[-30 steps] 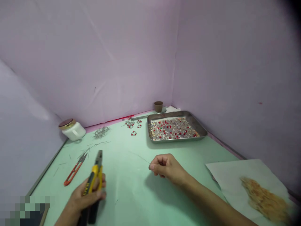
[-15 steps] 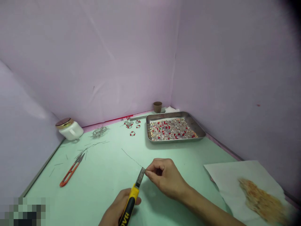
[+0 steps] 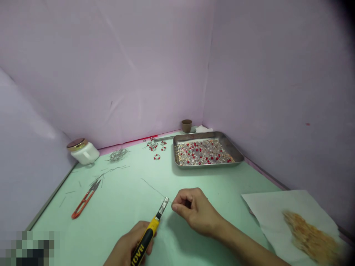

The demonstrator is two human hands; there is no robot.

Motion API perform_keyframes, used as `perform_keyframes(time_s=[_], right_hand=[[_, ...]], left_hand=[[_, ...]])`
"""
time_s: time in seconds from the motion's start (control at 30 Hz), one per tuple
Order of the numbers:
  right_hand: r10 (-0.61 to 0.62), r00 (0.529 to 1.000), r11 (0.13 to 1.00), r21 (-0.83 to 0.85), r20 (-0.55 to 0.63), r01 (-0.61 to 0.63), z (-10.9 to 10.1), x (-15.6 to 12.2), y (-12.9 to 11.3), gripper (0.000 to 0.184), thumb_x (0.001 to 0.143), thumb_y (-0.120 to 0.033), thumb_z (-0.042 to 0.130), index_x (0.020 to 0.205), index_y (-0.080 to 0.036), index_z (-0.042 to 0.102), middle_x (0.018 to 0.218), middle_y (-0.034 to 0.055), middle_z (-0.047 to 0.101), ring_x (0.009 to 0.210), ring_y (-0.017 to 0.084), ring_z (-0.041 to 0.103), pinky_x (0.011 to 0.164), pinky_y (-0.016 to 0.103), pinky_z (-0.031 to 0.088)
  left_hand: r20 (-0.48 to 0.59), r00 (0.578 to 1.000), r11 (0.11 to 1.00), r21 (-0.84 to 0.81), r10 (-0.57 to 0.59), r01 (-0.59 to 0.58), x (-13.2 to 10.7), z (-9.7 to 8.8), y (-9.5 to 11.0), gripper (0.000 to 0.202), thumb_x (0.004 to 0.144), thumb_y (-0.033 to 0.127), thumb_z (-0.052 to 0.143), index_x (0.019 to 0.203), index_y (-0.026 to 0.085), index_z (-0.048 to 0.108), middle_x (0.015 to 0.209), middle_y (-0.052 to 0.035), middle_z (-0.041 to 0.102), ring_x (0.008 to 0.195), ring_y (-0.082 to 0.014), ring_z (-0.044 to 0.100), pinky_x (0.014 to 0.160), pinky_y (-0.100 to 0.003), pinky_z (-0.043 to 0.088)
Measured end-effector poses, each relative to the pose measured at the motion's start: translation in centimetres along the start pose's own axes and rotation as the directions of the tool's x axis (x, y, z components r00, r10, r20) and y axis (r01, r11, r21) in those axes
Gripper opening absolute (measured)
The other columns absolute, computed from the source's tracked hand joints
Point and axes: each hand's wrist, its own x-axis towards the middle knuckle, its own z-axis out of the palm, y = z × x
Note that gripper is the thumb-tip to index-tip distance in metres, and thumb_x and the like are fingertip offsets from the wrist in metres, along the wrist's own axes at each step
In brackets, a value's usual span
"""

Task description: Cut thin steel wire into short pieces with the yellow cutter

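My left hand (image 3: 133, 240) is closed round the grip of a yellow-and-black hand tool (image 3: 148, 233) with a narrow, flat metal tip. The frame does not show plainly whether it is a cutter or pliers. A thin wire (image 3: 152, 186) crosses at the tool's tip, its free end reaching up and left over the table. To the right of the tip, my right hand (image 3: 198, 212) pinches the other end of this wire between thumb and forefinger. Small rings of red and clear beads (image 3: 156, 157) lie farther back on the table.
A metal tray (image 3: 208, 167) of mixed beads stands behind my right hand. Orange thread snips (image 3: 83, 203), cut wire pieces and a wire tangle (image 3: 118, 155) lie left, near a lidded white jar (image 3: 84, 153). A brown cup (image 3: 186, 125) is at the back; white paper (image 3: 266, 207) lies right.
The tool in my left hand has moved down and left, and its tip has come slightly away from my right fingertips. Its metal tip has turned and looks brighter.
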Motion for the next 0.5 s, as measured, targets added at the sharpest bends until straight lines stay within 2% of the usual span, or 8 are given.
perform_keyframes(time_s=[0.07,0.13,0.2,0.27,0.3,0.37,0.43,0.5], right_hand=[[0.037,0.999,0.999,0.039,0.021,-0.037,-0.1,0.1,0.0,0.011,0.067,-0.019,0.052,0.058,-0.014,0.055,0.048,-0.0039,0.042,0.045,0.007,0.034,0.042,0.019,0.025],[0.054,0.998,0.996,0.071,0.037,-0.056,-0.3,0.2,-0.1,0.010,0.065,-0.018,0.052,0.057,-0.014,0.054,0.047,-0.0043,0.041,0.045,0.007,0.034,0.042,0.019,0.025],[0.062,0.997,0.993,0.098,0.044,-0.066,-0.4,0.3,-0.1,0.010,0.066,-0.018,0.052,0.057,-0.014,0.054,0.047,-0.0042,0.041,0.045,0.007,0.035,0.042,0.019,0.025],[0.067,0.997,0.990,0.118,0.034,-0.070,-0.5,0.4,-0.3,0.010,0.066,-0.019,0.052,0.058,-0.014,0.055,0.048,-0.0037,0.042,0.046,0.007,0.036,0.043,0.019,0.026],[0.066,0.998,0.990,0.125,0.023,-0.068,-0.5,0.4,-0.3,0.010,0.067,-0.019,0.052,0.059,-0.013,0.055,0.049,-0.0032,0.044,0.046,0.007,0.037,0.043,0.019,0.027],[0.051,0.999,0.989,0.138,0.002,-0.051,-0.4,0.4,-0.5,0.011,0.068,-0.020,0.052,0.060,-0.013,0.056,0.051,-0.0024,0.046,0.048,0.007,0.038,0.044,0.019,0.028],[0.031,0.999,0.989,0.147,-0.009,-0.029,-0.3,0.3,-0.5,0.011,0.068,-0.020,0.053,0.060,-0.012,0.056,0.052,-0.0023,0.046,0.048,0.007,0.038,0.045,0.019,0.028],[0.026,1.000,0.986,0.162,0.003,-0.026,-0.3,0.2,-0.4,0.011,0.067,-0.020,0.053,0.059,-0.012,0.056,0.051,-0.0028,0.045,0.047,0.007,0.037,0.044,0.019,0.028]], left_hand=[[-0.118,0.989,0.992,-0.096,-0.092,0.081,0.3,-1.0,-0.7,0.019,0.043,0.006,0.052,0.057,0.019,0.051,0.063,0.0026,0.053,0.053,-0.0115,0.044,0.046,-0.020,0.036],[-0.319,0.915,0.953,-0.249,-0.247,0.170,0.4,-2.6,-1.2,0.032,0.038,0.003,0.055,0.067,0.018,0.057,0.063,0.0002,0.059,0.056,-0.0165,0.053,0.047,-0.023,0.042],[-0.482,0.815,0.913,-0.386,-0.322,0.133,0.3,-4.3,-1.5,0.041,0.038,0.002,0.054,0.075,0.019,0.058,0.071,-0.0011,0.063,0.062,-0.0195,0.057,0.050,-0.025,0.045],[-0.533,0.770,0.880,-0.469,-0.350,0.075,0.1,-5.4,-1.6,0.038,0.038,0.002,0.052,0.071,0.020,0.058,0.084,-0.0017,0.064,0.075,-0.0227,0.060,0.055,-0.026,0.047],[-0.520,0.781,0.869,-0.493,-0.344,0.055,0.1,-5.6,-1.6,0.036,0.037,0.001,0.050,0.067,0.020,0.057,0.089,-0.0019,0.064,0.082,-0.0243,0.059,0.058,-0.027,0.048],[-0.432,0.850,0.860,-0.508,-0.300,0.045,0.1,-5.0,-1.7,0.030,0.036,-0.002,0.049,0.057,0.018,0.055,0.096,-0.0040,0.064,0.093,-0.0281,0.057,0.062,-0.029,0.048],[-0.311,0.922,0.875,-0.480,-0.230,0.056,0.2,-3.7,-1.6,0.024,0.038,-0.003,0.052,0.052,0.017,0.054,0.096,-0.0079,0.064,0.094,-0.0314,0.056,0.063,-0.032,0.047],[-0.201,0.970,0.900,-0.434,-0.134,0.034,0.2,-2.2,-1.2,0.019,0.044,0.000,0.056,0.054,0.016,0.056,0.090,-0.0090,0.065,0.092,-0.0316,0.056,0.067,-0.034,0.045]])
